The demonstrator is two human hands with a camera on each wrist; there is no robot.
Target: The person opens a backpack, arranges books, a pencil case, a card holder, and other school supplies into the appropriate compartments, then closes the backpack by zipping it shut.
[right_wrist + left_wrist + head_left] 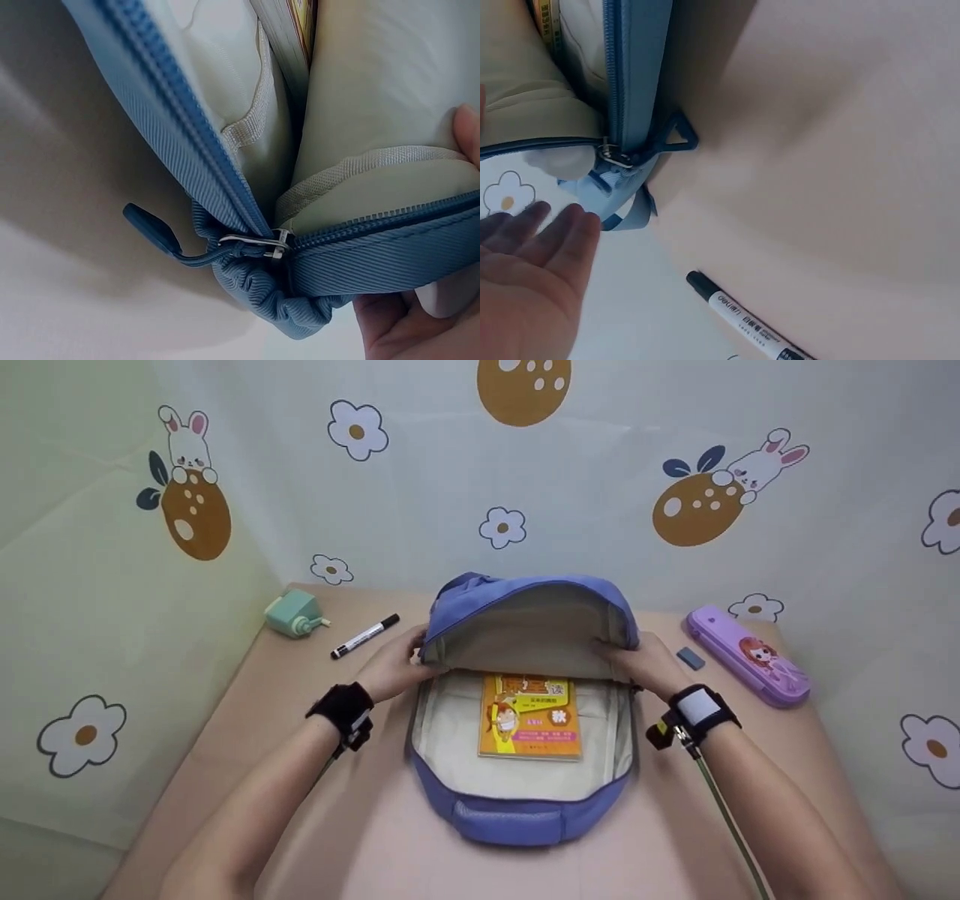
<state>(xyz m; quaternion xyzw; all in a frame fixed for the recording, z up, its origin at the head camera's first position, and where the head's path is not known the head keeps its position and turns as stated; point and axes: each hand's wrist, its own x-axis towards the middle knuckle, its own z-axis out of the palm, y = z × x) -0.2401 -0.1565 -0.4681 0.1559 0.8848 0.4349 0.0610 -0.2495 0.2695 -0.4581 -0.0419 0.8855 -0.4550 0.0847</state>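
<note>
A blue backpack (507,826) lies unzipped on its back, its front flap (525,622) raised so the pale lining shows. Inside rests an orange and yellow book (529,724), partly hidden under the flap at its top. My left hand (391,666) holds the flap's left edge, thumb on the lining side and fingers (576,240) rather straight outside. At the opposite edge my right hand (643,661) grips the flap, its thumb (466,135) on the lining and the other fingers behind. The right wrist view shows a zipper pull (152,229) hanging at the flap's corner.
Left of the backpack lie a black-and-white marker (365,637) and a mint-green box-shaped item (294,613) with a small knob. To the right are a dark eraser-like block (690,658) and a purple pencil case (748,656). A patterned curtain (435,472) stands behind the table (390,840).
</note>
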